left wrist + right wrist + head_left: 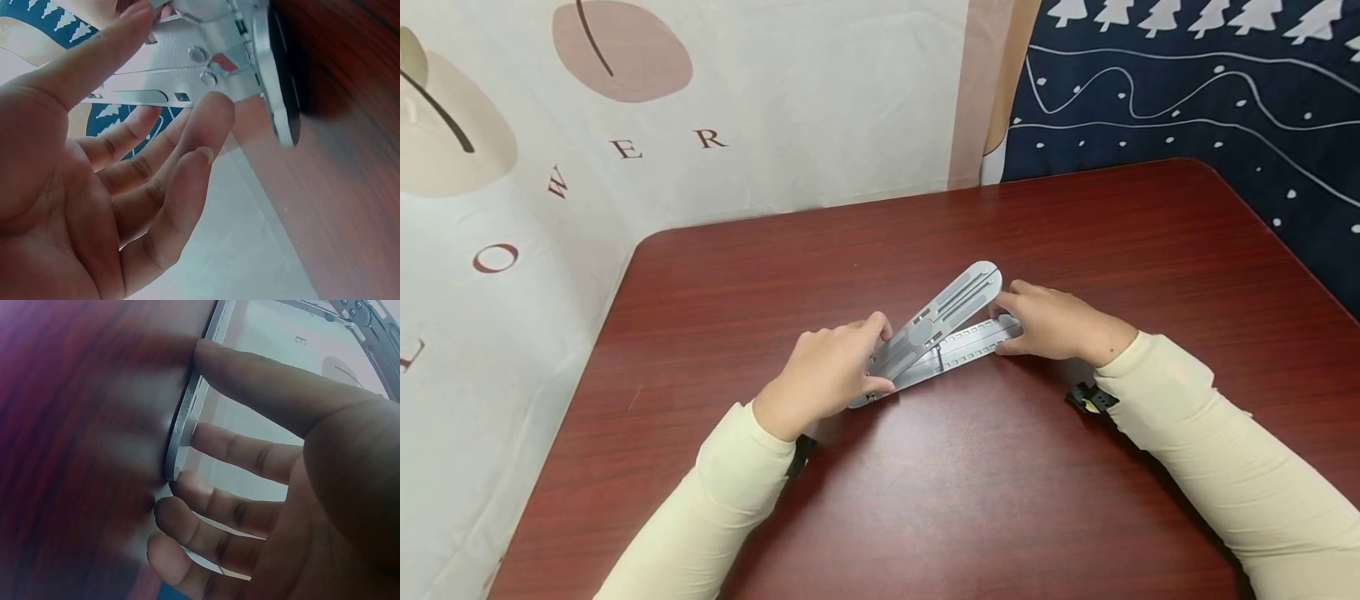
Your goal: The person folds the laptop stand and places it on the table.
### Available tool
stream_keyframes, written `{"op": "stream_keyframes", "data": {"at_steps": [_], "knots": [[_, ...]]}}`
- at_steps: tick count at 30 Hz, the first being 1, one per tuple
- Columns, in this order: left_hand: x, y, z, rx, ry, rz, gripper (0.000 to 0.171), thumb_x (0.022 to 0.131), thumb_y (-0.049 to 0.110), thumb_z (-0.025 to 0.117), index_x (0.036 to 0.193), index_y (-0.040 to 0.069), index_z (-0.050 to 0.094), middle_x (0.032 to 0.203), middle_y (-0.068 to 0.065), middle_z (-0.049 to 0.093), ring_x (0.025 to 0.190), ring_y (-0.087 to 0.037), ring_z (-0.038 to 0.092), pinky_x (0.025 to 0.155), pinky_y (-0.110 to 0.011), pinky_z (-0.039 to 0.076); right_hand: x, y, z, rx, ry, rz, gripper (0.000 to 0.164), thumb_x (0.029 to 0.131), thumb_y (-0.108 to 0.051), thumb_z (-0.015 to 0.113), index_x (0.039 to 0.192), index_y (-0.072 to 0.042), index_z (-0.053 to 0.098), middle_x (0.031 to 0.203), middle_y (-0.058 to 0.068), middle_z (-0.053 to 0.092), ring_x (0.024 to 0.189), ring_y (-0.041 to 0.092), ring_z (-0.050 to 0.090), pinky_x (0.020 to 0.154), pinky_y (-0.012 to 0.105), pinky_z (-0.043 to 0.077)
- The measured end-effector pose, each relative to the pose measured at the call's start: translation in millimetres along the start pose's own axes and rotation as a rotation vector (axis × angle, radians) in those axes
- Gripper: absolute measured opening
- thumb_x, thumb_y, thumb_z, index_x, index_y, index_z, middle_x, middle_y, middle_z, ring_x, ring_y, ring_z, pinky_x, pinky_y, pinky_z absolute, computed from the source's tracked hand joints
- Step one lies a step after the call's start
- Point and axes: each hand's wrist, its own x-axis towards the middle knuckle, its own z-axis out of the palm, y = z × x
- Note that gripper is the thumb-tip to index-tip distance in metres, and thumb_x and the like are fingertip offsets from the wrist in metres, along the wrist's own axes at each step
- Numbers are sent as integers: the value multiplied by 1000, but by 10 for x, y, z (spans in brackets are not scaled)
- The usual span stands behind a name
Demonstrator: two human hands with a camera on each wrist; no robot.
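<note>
A silver-grey metal folding stand (925, 333) sits on the table, its two long plates spread in a narrow V. The upper plate slants up toward the back right; the slotted base plate (973, 343) lies low beneath it. My left hand (823, 371) holds the hinged end, thumb at the near side and fingers at the far side. In the left wrist view, round rivets show on the stand's hinge (200, 62). At the base's rounded right end, my right hand (1060, 323) grips the edges between thumb and fingers. The base's edge (181, 431) stands close to the tabletop in the right wrist view.
The reddish-brown wooden table (985, 500) has rounded back corners. A pale printed cloth (820, 108) hangs behind and to the left, a dark blue cloth with white trees (1150, 100) at the back right. A black strap (1092, 398) is beneath the right wrist.
</note>
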Motion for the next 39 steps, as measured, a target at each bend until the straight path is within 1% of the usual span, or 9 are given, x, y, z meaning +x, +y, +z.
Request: {"op": "stream_keyframes", "data": {"at_steps": [3, 7, 13, 19, 22, 27, 29, 34, 39], "knots": [[4, -8, 1, 0, 16, -10, 57, 72, 44, 87, 114, 23, 54, 99, 11, 68, 80, -16, 70, 64, -42, 50, 6, 2, -1, 0, 3, 0, 45, 77, -29, 84, 114, -10, 65, 95, 10, 58, 75, 22, 55, 66, 40, 48], [9, -19, -2, -13, 22, -15, 56, 73, 42, 87, 116, 23, 55, 101, 10, 69, 82, -17, 70, 65, -42, 50, 9, 9, 7, 2, -6, 5, 44, 77, -31, 83, 110, -11, 63, 94, 9, 57, 74, 21, 55, 63, 39, 47], [26, -27, -14, -21, 45, -19, 55, 73, 40, 87, 116, 24, 56, 102, 9, 67, 86, -16, 70, 63, -40, 49, -3, 11, -10, 6, -12, 9, 42, 76, -31, 84, 105, -9, 61, 91, 8, 57, 73, 20, 54, 63, 37, 46], [46, -31, -19, -33, 53, -16, 55, 74, 37, 88, 118, 25, 57, 101, 6, 66, 86, -16, 69, 63, -40, 48, -25, 0, -31, 19, -43, 16, 40, 77, -30, 83, 101, -8, 60, 88, 7, 57, 73, 18, 53, 63, 34, 44], [52, -37, -21, -42, 45, -27, 55, 75, 34, 88, 120, 26, 57, 97, 8, 65, 84, -13, 67, 63, -39, 47, -24, -7, -21, 22, -50, 5, 39, 77, -31, 83, 98, -8, 59, 86, 6, 57, 73, 18, 52, 63, 33, 43], [79, -50, -16, -56, 28, -41, 55, 77, 31, 86, 122, 26, 56, 83, 11, 62, 73, -9, 61, 61, -36, 45, -24, -13, 4, 23, -65, -5, 39, 76, -32, 83, 93, -8, 58, 81, 4, 56, 72, 17, 50, 62, 31, 40], [95, -58, -17, -60, 23, -45, 54, 78, 30, 86, 123, 26, 56, 78, 13, 61, 71, -8, 60, 61, -35, 45, -25, -13, 7, 23, -71, -13, 39, 76, -33, 83, 91, -9, 57, 79, 3, 55, 70, 17, 49, 62, 31, 39], [139, -91, -21, -69, 14, -53, 52, 81, 28, 83, 126, 26, 56, 71, 16, 62, 68, -10, 62, 61, -35, 46, -41, -15, 3, 34, -96, -15, 40, 76, -35, 82, 90, -9, 55, 72, 0, 54, 64, 15, 49, 59, 30, 39], [183, -123, -20, -71, -3, -78, 52, 84, 30, 81, 129, 26, 56, 71, 16, 64, 70, -14, 65, 62, -37, 46, -57, -13, 2, 41, -112, 0, 41, 77, -37, 81, 91, -9, 54, 70, 0, 55, 62, 15, 50, 58, 31, 39]]}}
